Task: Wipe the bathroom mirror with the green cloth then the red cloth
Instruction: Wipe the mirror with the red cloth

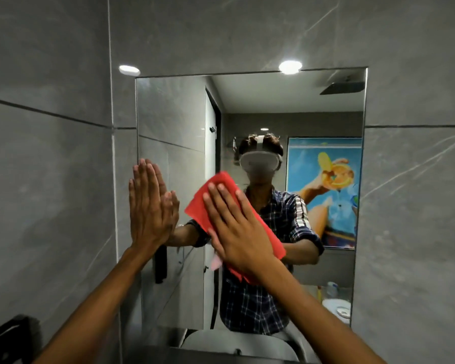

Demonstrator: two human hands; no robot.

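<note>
The bathroom mirror hangs frameless on a grey tiled wall straight ahead. My right hand lies flat with spread fingers on the red cloth, pressing it against the glass at the mirror's middle. The cloth is folded and runs diagonally under the palm, showing above the fingers and at the lower right. My left hand is flat against the mirror's left edge, fingers together and pointing up, holding nothing. No green cloth is visible.
Grey tiled wall surrounds the mirror. A dark fixture sticks out at the lower left. A white basin rim lies below the mirror. The glass reflects a person, a door and a colourful poster.
</note>
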